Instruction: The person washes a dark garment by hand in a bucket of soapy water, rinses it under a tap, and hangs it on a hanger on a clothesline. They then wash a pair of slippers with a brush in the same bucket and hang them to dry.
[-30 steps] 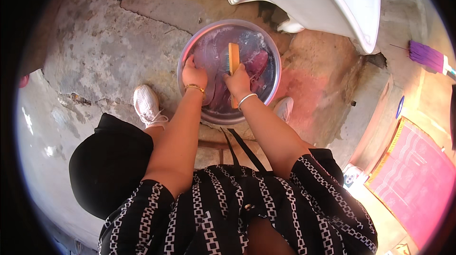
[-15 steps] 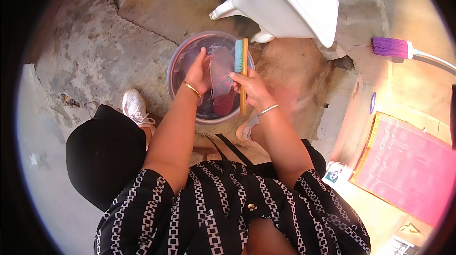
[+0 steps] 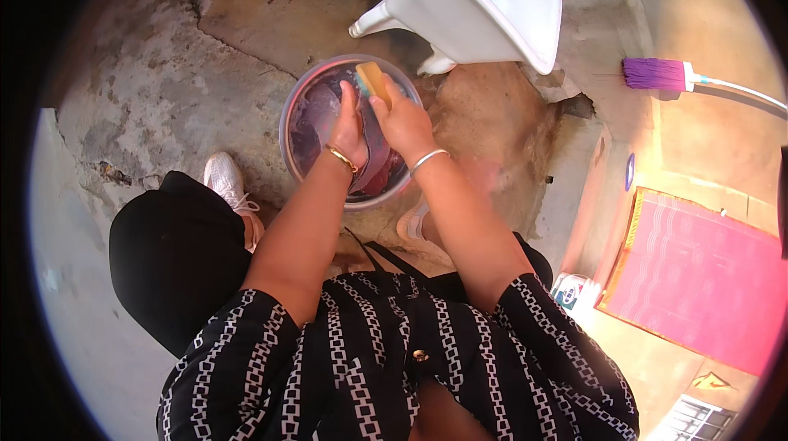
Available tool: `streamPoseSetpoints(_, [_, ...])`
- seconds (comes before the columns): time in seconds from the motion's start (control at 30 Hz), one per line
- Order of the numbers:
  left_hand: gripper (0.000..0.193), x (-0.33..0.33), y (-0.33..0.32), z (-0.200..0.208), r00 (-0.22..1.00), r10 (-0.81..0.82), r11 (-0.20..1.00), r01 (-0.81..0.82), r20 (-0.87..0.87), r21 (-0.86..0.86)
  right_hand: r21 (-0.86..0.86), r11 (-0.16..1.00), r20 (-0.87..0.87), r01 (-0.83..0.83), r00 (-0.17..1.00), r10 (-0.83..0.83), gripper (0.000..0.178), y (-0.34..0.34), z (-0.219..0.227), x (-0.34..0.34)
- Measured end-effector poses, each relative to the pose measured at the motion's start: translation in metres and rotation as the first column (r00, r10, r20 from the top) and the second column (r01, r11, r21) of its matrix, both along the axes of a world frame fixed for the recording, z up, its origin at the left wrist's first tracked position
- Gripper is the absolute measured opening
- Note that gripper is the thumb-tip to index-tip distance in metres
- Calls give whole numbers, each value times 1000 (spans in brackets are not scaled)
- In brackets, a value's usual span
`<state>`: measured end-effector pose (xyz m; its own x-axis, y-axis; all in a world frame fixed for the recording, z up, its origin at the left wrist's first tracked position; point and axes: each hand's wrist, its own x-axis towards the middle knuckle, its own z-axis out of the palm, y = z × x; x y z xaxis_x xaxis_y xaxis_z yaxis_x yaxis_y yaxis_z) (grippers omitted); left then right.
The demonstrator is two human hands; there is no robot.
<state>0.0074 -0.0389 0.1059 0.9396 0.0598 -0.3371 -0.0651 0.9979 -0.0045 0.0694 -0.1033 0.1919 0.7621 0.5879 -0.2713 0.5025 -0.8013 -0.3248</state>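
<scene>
The brush (image 3: 370,78) is yellow-tan at twelve o'clock; the tub (image 3: 460,18) white at one; broom bristles (image 3: 654,75) purple at two; mat (image 3: 698,277) pink, white-lined, orange-edged between three and four; clothing (image 3: 369,359) black with white chain-link stripes at six.

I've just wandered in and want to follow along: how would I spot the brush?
Find the big white tub, then the round silvery basin just below it in the picture. Over that basin, the right hand grips the brush. Its yellow back and light-blue bristles set it apart from the dark reddish thing in the basin.
</scene>
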Motion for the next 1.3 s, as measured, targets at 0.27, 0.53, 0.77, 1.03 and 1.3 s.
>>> streamPoseSetpoints(0.27, [84,-7,-3,9,972,30,924,62,-234,377,95,991,-178,90,981,-72,54,-24,-4,-12])
streamPoseSetpoints(0.53, [87,-6,9,-8,987,-36,996,49,-155,80,191,979,-275,72,961,-17,57,-45,-28,-28])
streamPoseSetpoints(0.77, [59,-9,21,-23,987,-30,996,16,-160,-91,337,928,-58,-158,980,188,53,-55,-51,-56])
streamPoseSetpoints(1.03, [79,0,13,-35,980,-37,999,30,-194,-43,326,943,-88,-63,991,97,59,-53,-62,-37])
streamPoseSetpoints(1.3, [81,7,7,-22,971,-43,998,51,-237,28,282,944,-243,173,964,-104,56,-37,-55,-6])
